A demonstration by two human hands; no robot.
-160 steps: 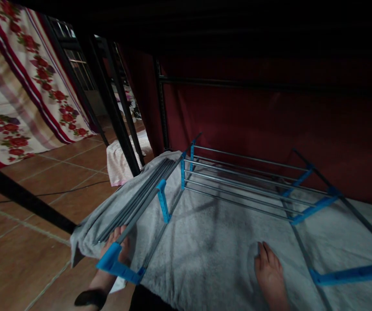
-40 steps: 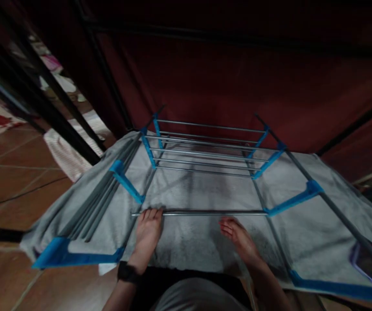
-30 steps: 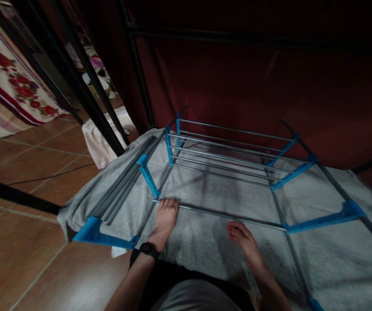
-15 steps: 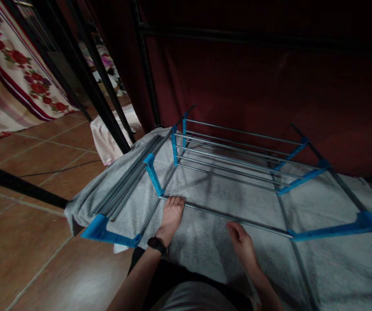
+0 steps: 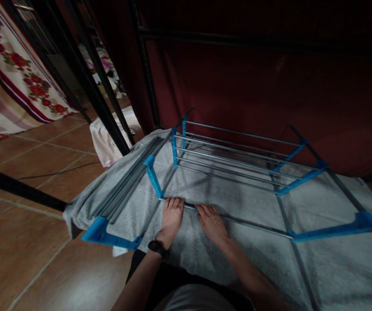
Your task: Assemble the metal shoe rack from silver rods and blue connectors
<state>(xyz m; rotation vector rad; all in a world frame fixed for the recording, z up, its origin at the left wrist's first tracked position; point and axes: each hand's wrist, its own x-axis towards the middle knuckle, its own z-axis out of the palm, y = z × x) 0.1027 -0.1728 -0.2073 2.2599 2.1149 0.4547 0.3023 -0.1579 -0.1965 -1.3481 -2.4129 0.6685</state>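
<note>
One slim metal tube, grey, straight and round with a faint shine along its right-hand stretch, lies under the person's hands, over a grey blanket. The left grip is closed over it close to its left end, which sits just beside the foot of a blue bracket. The right grip is just to the right of that, fingers laid over the tube; from where I stand I can't tell whether they wrap right round it. Half a second ago the right grip was farther right and short of the tube; now it has come up and across, near the left grip, which keeps its place. The tube's long axis runs crosswise past both grips, its right end nearer the person and meeting a second blue bracket. It lies roughly parallel to the rods beyond the grips. Left of the left grip, a bundle of grey tubes lies on the blanket, pointing away from the person.
</note>
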